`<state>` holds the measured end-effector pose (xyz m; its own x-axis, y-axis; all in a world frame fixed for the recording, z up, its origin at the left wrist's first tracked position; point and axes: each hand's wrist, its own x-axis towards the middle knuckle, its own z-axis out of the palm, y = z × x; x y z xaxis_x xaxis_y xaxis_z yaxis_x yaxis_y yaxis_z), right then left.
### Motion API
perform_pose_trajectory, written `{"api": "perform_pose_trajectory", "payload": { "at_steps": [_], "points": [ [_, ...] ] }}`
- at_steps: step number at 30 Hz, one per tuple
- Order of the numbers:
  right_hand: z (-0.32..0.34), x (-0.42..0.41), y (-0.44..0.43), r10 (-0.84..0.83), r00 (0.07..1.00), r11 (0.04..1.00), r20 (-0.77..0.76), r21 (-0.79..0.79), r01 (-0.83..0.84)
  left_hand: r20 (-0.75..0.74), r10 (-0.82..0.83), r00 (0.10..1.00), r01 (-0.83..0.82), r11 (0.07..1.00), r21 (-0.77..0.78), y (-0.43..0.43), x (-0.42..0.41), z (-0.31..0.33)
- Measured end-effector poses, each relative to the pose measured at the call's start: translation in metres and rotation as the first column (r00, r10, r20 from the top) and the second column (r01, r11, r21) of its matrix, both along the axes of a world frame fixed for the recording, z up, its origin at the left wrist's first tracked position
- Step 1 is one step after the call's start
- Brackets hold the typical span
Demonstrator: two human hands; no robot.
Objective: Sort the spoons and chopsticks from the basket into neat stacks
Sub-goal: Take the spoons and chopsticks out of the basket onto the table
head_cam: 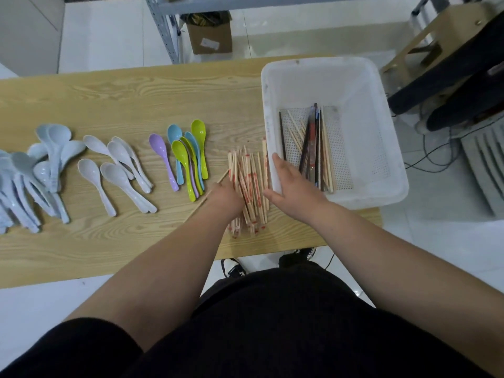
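Head view: a person's hands work a loose pile of paper-wrapped chopsticks on the tabletop, just left of the white basket. The right hand lies flat, fingers straight, against the pile's right side and the basket's near corner. The left hand rests on the pile's left side, fingers hidden, so whether it pinches the bare stick beside it cannot be told. More dark and pale chopsticks remain in the basket. Spoons lie grouped by colour further left. The sticks look light, stiff and apt to roll; squaring them from both sides near mid-length seems the surest hold.
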<state>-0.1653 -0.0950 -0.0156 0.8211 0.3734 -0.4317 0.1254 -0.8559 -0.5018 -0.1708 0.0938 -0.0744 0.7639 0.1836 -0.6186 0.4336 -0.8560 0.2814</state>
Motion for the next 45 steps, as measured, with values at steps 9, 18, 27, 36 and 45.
{"api": "perform_pose_trajectory", "payload": {
  "at_steps": [9, 18, 27, 36, 45],
  "points": [
    [0.005, 0.001, -0.039, -0.062, 0.998, 0.995, -0.003, 0.081, 0.062, 0.032, 0.021, 0.999, -0.025, 0.991, 0.128, 0.004, -0.007, -0.003],
    [0.003, 0.029, -0.077, -0.024, 0.998, 0.996, -0.058, 0.084, 0.029, -0.025, 0.104, 0.994, -0.097, 0.977, 0.189, -0.01, 0.003, 0.001],
    [-0.018, 0.068, -0.107, -0.209, 0.974, 0.976, -0.083, -0.073, 0.203, 0.063, 0.323, 0.944, -0.318, 0.944, -0.086, -0.004, 0.0, -0.007],
    [-0.047, 0.094, -0.119, -0.271, 0.956, 0.955, -0.111, -0.153, 0.253, 0.656, 0.425, 0.624, -0.268, 0.905, -0.331, -0.069, 0.057, 0.075],
    [-0.056, 0.104, -0.139, -0.289, 0.942, 0.95, -0.168, -0.174, 0.261, -0.019, -0.164, 0.986, 0.164, 0.986, -0.021, -0.171, 0.113, 0.043]
  ]
}}
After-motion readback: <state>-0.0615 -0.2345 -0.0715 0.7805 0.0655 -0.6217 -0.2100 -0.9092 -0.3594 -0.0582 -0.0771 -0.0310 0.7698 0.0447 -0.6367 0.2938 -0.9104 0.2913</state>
